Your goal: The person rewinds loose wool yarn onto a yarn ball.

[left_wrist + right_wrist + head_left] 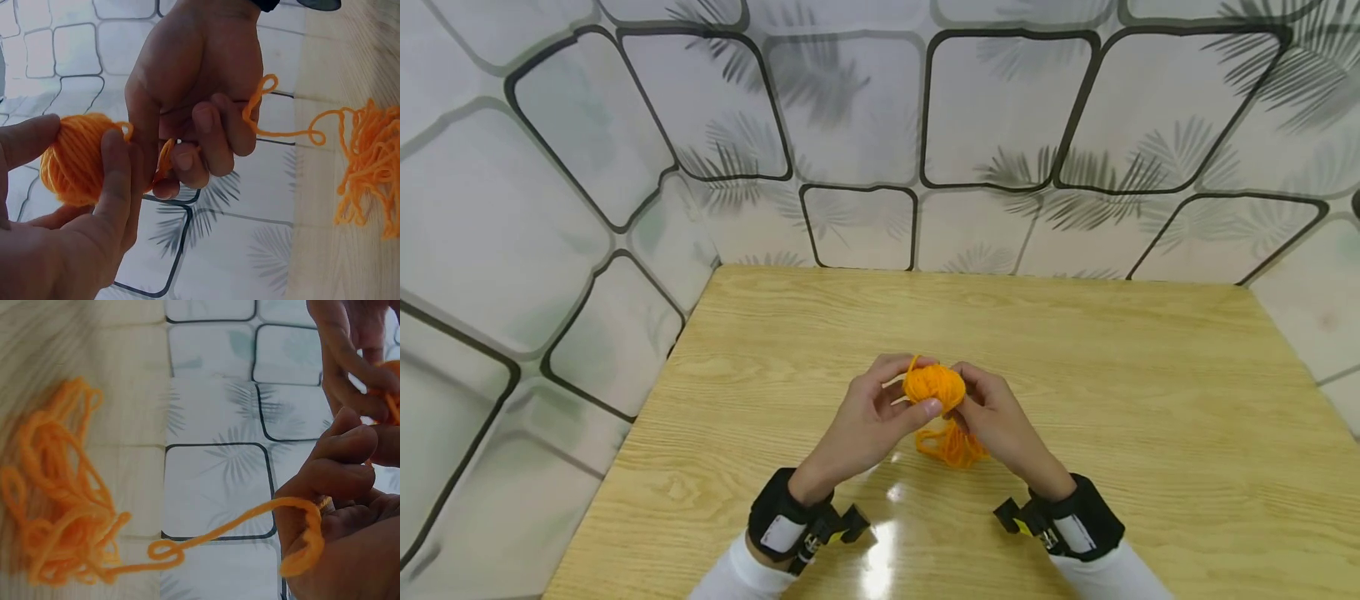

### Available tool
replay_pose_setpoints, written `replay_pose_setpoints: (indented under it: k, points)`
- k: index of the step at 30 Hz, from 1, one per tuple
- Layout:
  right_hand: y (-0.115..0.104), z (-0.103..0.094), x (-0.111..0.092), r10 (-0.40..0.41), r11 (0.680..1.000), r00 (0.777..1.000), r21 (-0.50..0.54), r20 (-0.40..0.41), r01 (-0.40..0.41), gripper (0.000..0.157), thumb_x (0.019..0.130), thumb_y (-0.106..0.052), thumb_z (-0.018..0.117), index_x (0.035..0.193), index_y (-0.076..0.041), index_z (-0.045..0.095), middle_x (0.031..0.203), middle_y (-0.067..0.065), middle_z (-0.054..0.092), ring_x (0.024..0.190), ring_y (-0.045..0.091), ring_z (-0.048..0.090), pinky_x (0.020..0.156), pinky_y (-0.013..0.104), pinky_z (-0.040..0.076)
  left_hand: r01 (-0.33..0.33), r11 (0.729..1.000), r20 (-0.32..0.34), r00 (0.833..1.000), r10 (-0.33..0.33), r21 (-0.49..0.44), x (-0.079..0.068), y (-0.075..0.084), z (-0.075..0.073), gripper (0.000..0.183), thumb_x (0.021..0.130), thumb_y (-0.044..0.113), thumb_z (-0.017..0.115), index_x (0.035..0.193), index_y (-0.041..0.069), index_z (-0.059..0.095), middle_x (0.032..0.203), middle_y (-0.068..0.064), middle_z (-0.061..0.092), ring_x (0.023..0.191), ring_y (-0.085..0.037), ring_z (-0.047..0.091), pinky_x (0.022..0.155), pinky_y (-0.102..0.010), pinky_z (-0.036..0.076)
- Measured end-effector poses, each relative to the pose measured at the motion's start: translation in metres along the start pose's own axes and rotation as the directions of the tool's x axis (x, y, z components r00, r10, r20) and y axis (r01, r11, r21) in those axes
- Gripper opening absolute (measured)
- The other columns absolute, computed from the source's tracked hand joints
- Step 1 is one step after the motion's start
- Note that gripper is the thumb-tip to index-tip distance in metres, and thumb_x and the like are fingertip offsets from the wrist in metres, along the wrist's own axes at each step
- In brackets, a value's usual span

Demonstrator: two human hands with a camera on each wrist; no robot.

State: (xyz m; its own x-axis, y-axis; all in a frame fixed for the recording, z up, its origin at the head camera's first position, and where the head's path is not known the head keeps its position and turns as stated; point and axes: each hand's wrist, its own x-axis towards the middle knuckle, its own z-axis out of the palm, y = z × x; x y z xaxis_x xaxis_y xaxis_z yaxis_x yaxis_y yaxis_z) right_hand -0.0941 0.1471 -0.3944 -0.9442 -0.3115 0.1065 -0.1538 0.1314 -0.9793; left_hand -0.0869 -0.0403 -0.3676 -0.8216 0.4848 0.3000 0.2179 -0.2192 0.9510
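Note:
An orange ball of yarn (934, 385) is held up over the table by my left hand (868, 412), its thumb on the near side and its fingers round the far side. Close by on the right, my right hand (1000, 417) has its fingers curled round the yarn strand (281, 133). That strand runs from the right hand down to a loose heap of orange yarn (953, 446) lying on the table below. A small loop sticks up at the ball's top. In the right wrist view the ball is mostly hidden behind fingers.
The wood-grain table (775, 333) stretches out on both sides of the hands. Behind it and to the left stand walls covered with a stone-outline and leaf pattern (857, 108). A black wrist strap with a small camera (790, 525) sits on each wrist.

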Motion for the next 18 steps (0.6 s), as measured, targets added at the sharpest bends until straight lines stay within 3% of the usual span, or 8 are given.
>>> replay_pose_setpoints:
  k: [5, 9, 18]
  points:
    - [0.002, 0.004, -0.004, -0.006, 0.999, 1.000, -0.035, 0.028, 0.007, 0.028, 0.097, -0.032, 0.045, 0.105, -0.009, 0.057, 0.073, 0.015, 0.051, 0.053, 0.020, 0.042, 0.045, 0.031, 0.040, 0.056, 0.998, -0.062, 0.996, -0.056, -0.006, -0.001, 0.004, 0.000, 0.043, 0.085, 0.011, 0.064, 0.125, 0.005, 0.049, 0.127, -0.013, 0.042, 0.112, -0.029, 0.050, 0.090, -0.039, 0.045]
    - [0.006, 0.009, -0.006, -0.004, 0.999, 1.000, -0.049, 0.010, 0.004, 0.028, 0.097, -0.033, 0.044, 0.102, -0.009, 0.056, 0.073, 0.014, 0.051, 0.052, 0.019, 0.042, 0.044, 0.030, 0.038, 0.091, 0.995, -0.106, 0.991, -0.086, 0.051, 0.001, 0.011, 0.002, 0.043, 0.087, 0.013, 0.062, 0.126, 0.001, 0.049, 0.123, -0.012, 0.049, 0.110, -0.027, 0.051, 0.089, -0.036, 0.045]
    - [0.015, 0.016, -0.005, -0.010, 0.978, 0.988, -0.207, -0.154, -0.022, 0.026, 0.095, -0.039, 0.047, 0.093, -0.016, 0.059, 0.073, 0.013, 0.055, 0.054, 0.021, 0.046, 0.041, 0.029, 0.036, 0.092, 0.974, -0.215, 0.975, -0.047, 0.206, 0.014, 0.003, -0.002, 0.044, 0.090, 0.013, 0.057, 0.130, 0.000, 0.045, 0.119, -0.012, 0.053, 0.104, -0.024, 0.052, 0.081, -0.034, 0.049]
